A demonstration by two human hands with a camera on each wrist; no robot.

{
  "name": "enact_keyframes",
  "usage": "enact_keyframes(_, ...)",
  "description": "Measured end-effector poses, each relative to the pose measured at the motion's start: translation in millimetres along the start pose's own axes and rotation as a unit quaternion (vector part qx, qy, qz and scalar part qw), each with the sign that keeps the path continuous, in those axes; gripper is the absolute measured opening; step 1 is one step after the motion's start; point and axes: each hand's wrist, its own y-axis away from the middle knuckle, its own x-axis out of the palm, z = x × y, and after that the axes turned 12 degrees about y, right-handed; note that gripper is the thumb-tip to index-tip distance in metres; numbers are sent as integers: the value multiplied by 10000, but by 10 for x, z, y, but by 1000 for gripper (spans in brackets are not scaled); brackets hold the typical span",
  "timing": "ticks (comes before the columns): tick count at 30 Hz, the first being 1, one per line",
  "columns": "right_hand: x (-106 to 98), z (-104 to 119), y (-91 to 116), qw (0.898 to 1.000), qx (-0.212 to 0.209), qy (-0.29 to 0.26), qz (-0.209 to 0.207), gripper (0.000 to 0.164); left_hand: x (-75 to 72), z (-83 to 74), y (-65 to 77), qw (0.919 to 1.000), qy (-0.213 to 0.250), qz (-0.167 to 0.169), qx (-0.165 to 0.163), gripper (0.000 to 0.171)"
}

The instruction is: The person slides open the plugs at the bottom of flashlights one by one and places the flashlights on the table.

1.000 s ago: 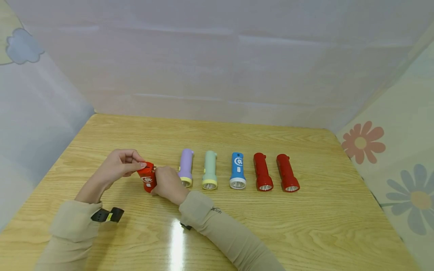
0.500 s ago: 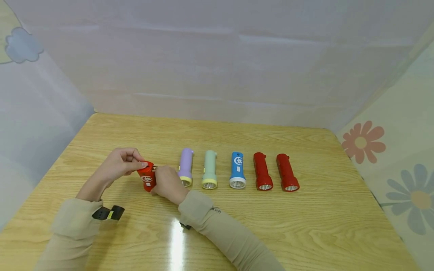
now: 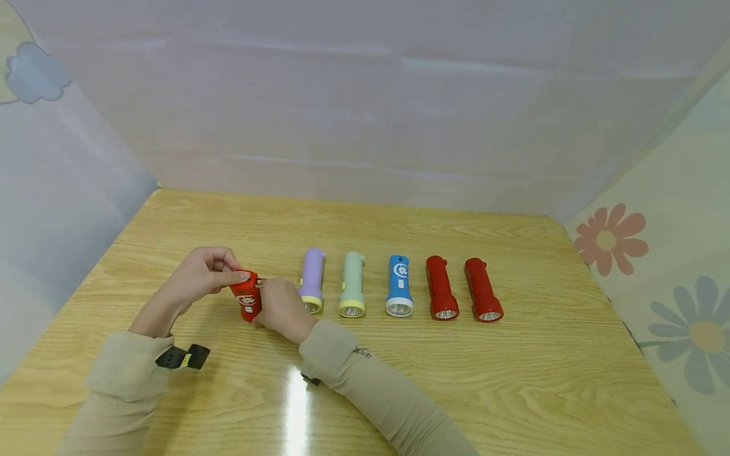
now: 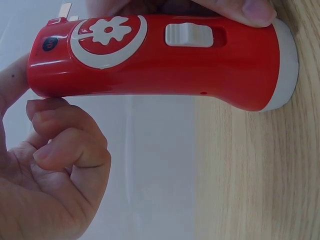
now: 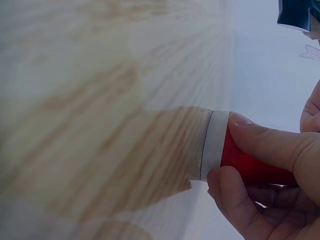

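A red flashlight [image 3: 246,297] with a white flower emblem is held upright, lens end down, at the left of the table. My left hand [image 3: 208,278] pinches its top end between thumb and index finger; the other fingers curl loosely below in the left wrist view. My right hand [image 3: 283,308] grips the body near the lens end, thumb on the red casing beside the white rim [image 5: 215,145] in the right wrist view. Metal plug prongs [image 4: 65,10] stick out sideways from the top end. A white slide switch [image 4: 189,35] sits on its side. Whether the rim touches the table, I cannot tell.
To the right, flashlights lie in a row on the wooden table [image 3: 513,380]: purple [image 3: 312,272], mint green [image 3: 353,277], blue [image 3: 400,278] and two red ones, one red flashlight [image 3: 439,282] left of the other red flashlight [image 3: 481,285]. Pale walls enclose the back and sides.
Slightly more of the metal prongs shows between the flashlight's top end and my right hand. Both hands keep their hold in nearly the same place; the row of flashlights lies as before.
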Motion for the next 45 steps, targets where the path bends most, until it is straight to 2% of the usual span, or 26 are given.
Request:
enact_keyframes(12, -9, -8, 7, 9999, -121, -60, -65, 41, 20, 2, 1, 9999, -94, -61, 74, 16)
enact_keyframes(18, -3, -8, 0, 10000, -60, -22, 40, 41, 25, 27, 26, 9988, -407, -195, 193, 15)
enact_keyframes(24, 7, -9, -10, 10000, -38, -29, 33, 42, -9, 37, 62, 9970, -600, 64, 485, 18)
enact_keyframes(29, 4, -5, -10, 9999, 39, -83, 86, 43, -52, 30, 98, 9959, -605, 327, 585, 22)
enact_keyframes(35, -5, -3, -7, 9999, 29, -97, 110, 41, -85, 30, 133, 9940, -611, 445, 793, 29)
enact_keyframes(42, -16, -7, 5, 9997, 51, -166, 169, 42, -76, 37, 135, 9935, -697, 304, 849, 29)
enact_keyframes(45, -18, -14, 7, 9998, 29, -132, 124, 42, -71, 43, 130, 9917, -815, 188, 981, 28)
